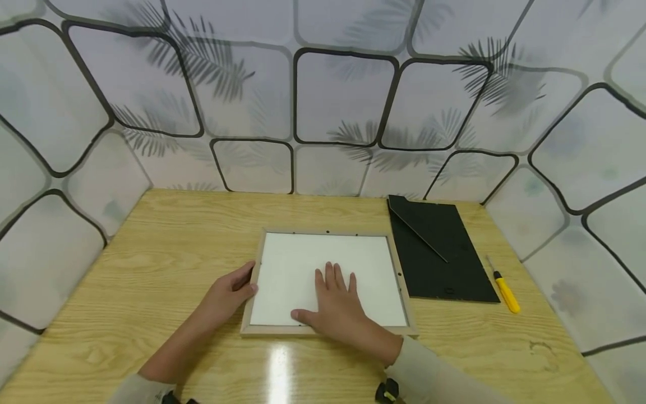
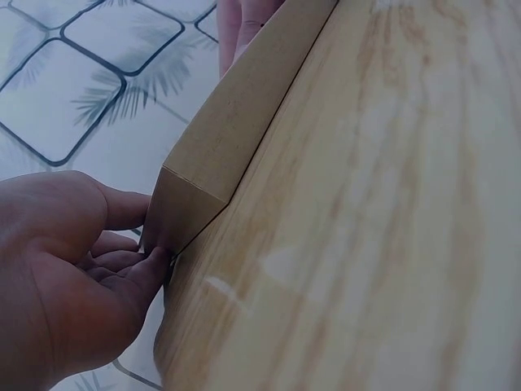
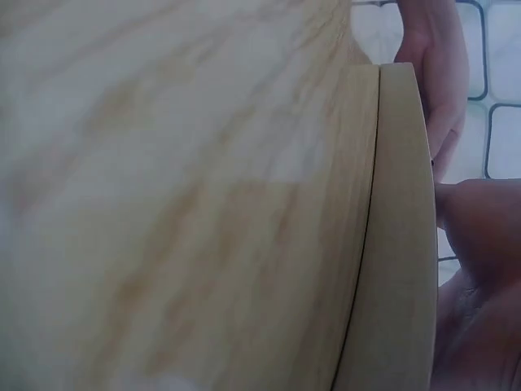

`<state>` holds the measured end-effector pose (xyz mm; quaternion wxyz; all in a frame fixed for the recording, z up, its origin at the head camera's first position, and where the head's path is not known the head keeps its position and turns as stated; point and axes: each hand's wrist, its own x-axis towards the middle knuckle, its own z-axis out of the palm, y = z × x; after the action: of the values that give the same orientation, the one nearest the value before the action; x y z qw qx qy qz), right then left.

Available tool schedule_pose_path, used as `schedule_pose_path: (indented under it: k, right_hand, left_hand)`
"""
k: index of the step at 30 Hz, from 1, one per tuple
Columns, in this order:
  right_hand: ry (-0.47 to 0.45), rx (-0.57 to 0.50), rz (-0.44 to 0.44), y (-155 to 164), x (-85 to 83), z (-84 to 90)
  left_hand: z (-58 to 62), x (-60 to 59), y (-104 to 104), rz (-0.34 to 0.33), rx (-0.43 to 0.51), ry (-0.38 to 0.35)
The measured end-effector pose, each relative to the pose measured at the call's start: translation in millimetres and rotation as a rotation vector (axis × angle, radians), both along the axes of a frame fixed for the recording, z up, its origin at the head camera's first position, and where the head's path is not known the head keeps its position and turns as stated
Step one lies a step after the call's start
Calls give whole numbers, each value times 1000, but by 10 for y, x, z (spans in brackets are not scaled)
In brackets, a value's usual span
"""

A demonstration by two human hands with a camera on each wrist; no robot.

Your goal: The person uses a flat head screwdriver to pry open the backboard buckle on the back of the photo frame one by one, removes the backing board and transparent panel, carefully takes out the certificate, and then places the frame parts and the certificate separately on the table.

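Observation:
A light wooden picture frame (image 1: 330, 332) lies on the table with a white sheet (image 1: 290, 269) inside its border. My left hand (image 1: 229, 294) grips the frame's left side; in the left wrist view the thumb and curled fingers (image 2: 134, 273) meet it near a corner. Spread flat, my right hand (image 1: 339, 308) presses on the white sheet with straight fingers. The right wrist view shows the frame's side (image 3: 399, 244) with part of the right hand (image 3: 484, 244) beyond it; its fingertips are hidden there.
Right of the frame lies a black backing board (image 1: 429, 280) with a flat stand leg (image 1: 416, 230) on it. A screwdriver with a yellow handle (image 1: 507, 294) rests farther right. The wood-grain table (image 1: 192, 224) meets patterned walls (image 1: 343, 95) at the back and sides.

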<state>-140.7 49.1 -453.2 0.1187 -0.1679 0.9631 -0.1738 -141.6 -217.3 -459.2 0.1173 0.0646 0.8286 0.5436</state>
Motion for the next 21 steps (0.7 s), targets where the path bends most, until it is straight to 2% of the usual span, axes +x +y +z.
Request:
schedule_pose_path:
  k: [12,21]
  right_hand:
    - [9,26,50,45,15,73]
    - [14,-11,67,122,17,111]
  left_hand:
    - [22,2,19,0,3,0]
    - [42,11,12,-23,4,22]
